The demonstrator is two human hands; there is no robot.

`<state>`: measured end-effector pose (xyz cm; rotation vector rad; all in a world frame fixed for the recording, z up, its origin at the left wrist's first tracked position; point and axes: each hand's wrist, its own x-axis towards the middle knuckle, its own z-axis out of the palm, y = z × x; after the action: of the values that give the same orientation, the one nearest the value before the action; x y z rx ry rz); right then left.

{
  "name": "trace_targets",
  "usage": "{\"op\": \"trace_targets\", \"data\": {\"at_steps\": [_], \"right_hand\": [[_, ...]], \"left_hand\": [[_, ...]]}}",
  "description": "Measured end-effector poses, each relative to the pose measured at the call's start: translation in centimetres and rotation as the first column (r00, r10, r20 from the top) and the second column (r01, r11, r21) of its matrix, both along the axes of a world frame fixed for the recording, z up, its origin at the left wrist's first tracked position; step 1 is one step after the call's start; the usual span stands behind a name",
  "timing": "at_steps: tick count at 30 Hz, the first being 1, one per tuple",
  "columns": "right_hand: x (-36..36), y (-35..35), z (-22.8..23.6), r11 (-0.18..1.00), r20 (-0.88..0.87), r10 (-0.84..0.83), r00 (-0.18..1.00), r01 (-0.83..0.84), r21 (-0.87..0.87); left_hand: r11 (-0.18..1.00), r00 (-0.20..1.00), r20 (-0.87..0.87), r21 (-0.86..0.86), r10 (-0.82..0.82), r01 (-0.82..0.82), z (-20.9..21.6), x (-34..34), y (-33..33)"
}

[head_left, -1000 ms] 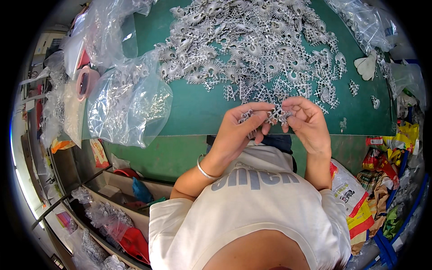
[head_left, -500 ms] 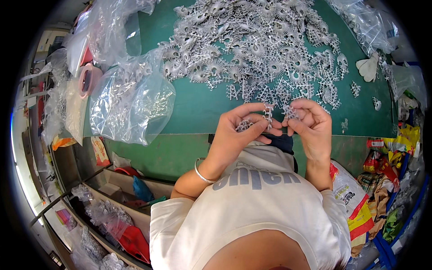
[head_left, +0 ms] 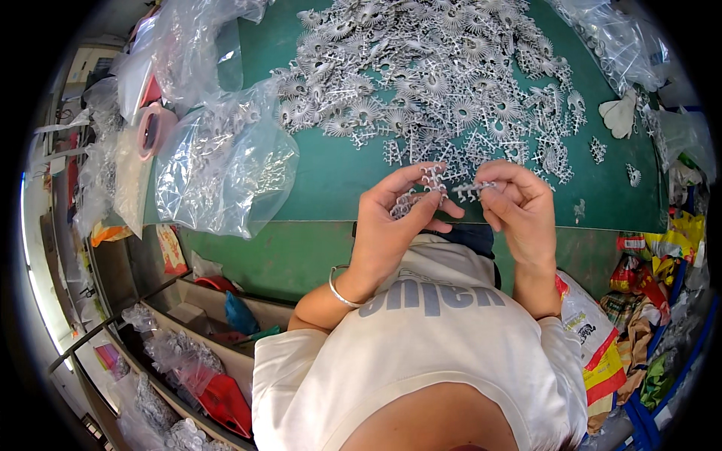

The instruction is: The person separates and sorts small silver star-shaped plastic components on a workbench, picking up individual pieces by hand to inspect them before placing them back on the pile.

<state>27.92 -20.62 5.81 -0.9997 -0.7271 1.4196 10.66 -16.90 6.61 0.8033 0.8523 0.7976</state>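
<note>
My left hand (head_left: 398, 207) is closed round a few small grey branched metal pieces. One piece (head_left: 434, 179) stands up between its thumb and forefinger, and others (head_left: 404, 203) lie against the curled fingers. In the pinch of my right hand (head_left: 519, 203) is another branched grey piece (head_left: 472, 191), pointing toward the left hand. Both hands are held close together above the front edge of the green table (head_left: 331, 192). Beyond them spreads a large pile (head_left: 429, 83) of similar branched pieces and fan-shaped, spiky discs.
A clear plastic bag (head_left: 226, 169) with grey pieces lies at the left, beside a pink tape-like ring (head_left: 154, 131). More clear bags (head_left: 624, 52) lie at the far right. Below left is a drawer (head_left: 199, 319); packaging bags (head_left: 594, 338) stand at lower right.
The piece in my right hand has turned from bunched at the fingertips to reaching out leftward. My left hand has shifted slightly left, and its upright piece has tilted.
</note>
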Motion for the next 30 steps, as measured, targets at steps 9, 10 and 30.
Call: {"op": "trace_targets", "data": {"at_steps": [9, 10, 30], "right_hand": [[0.4, 1.0, 1.5, 0.985, 0.206, 0.172, 0.963, -0.161, -0.069], [0.4, 1.1, 1.5, 0.983, 0.182, 0.179, 0.967, -0.167, -0.078], [-0.5, 1.2, 0.3, 0.984, 0.082, 0.154, 0.985, -0.160, 0.076]], "left_hand": [[0.998, 0.999, -0.006, 0.021, -0.051, 0.051, 0.2, -0.3, -0.3], [0.998, 0.998, -0.025, 0.030, -0.054, 0.055, 0.3, -0.3, -0.2], [0.952, 0.951, 0.092, -0.055, -0.296, 0.302, 1.5, -1.4, 1.3]]}}
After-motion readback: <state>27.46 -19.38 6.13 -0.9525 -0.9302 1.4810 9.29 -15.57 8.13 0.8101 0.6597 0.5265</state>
